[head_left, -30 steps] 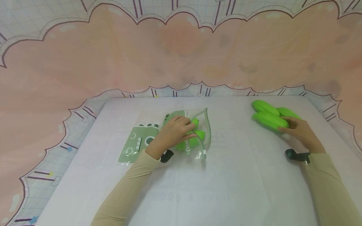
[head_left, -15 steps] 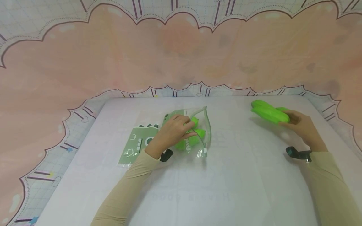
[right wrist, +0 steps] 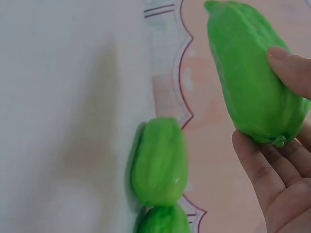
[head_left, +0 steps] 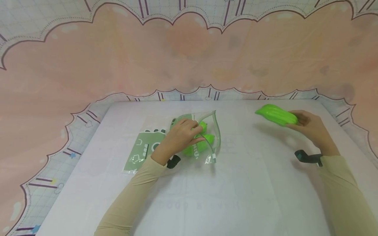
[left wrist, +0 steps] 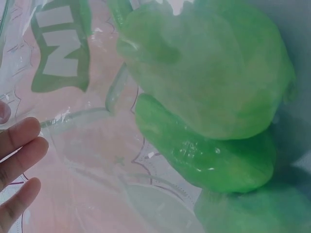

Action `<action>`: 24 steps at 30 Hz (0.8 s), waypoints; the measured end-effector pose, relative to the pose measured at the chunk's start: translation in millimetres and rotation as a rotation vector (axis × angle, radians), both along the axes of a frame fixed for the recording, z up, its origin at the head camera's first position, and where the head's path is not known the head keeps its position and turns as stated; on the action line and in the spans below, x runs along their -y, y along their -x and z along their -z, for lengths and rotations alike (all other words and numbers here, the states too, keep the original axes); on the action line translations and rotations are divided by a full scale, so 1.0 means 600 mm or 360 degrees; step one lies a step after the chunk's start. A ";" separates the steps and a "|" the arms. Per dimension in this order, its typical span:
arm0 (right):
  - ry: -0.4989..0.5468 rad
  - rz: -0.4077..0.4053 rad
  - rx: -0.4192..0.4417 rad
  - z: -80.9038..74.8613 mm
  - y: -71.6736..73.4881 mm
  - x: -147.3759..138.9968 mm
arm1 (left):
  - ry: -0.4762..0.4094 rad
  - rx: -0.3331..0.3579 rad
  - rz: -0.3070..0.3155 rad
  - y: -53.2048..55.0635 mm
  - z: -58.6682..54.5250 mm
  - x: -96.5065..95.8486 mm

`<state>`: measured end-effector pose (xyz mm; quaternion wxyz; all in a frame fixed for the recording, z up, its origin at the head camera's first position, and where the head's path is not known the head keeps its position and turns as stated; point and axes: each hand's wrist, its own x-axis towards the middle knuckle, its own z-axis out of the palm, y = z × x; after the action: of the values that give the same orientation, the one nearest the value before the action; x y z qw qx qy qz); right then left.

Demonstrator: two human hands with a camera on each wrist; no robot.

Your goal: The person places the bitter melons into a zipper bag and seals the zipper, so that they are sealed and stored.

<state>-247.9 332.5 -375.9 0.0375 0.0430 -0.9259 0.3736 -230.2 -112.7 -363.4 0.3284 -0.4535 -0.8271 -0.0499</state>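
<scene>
My right hand (head_left: 310, 126) grips a ridged green papaya-like fruit (head_left: 274, 114) by its blunt end, lifted above the table at the right. The right wrist view shows the thumb on the side of the fruit and fingers beneath it. Left of centre, my left hand (head_left: 184, 136) pinches the edge of a clear zip bag (head_left: 218, 134) with green print and lettering. The bag's mouth gapes toward the right. Inside it lie several similar green fruits (left wrist: 209, 73), partly covered by my left hand in the head view.
Two more green fruits lie on the table, one a whole fruit (right wrist: 160, 162), the other a fruit (right wrist: 165, 221) cut off by the frame. A green printed panel (head_left: 137, 152) lies flat left of my left hand. A patterned cloth backdrop (head_left: 189, 59) rises behind the white table (head_left: 251, 190).
My right hand has lifted one fruit off the group at the right and brought it slightly left. My left hand has kept its hold on the bag with barely any movement.
</scene>
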 end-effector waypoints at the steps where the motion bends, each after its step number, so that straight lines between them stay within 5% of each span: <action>1: 0.0010 -0.0023 -0.0009 -0.004 -0.001 0.003 | -0.0001 0.0000 0.0001 0.000 0.000 0.000; 24: 0.0182 -0.0200 -0.0153 -0.018 0.006 0.046 | 0.0004 0.0017 -0.0008 0.000 0.001 0.000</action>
<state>-251.4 304.8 -364.9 0.0607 0.1168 -0.8956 0.4249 -230.2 -113.0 -364.2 0.3235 -0.4515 -0.8300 -0.0503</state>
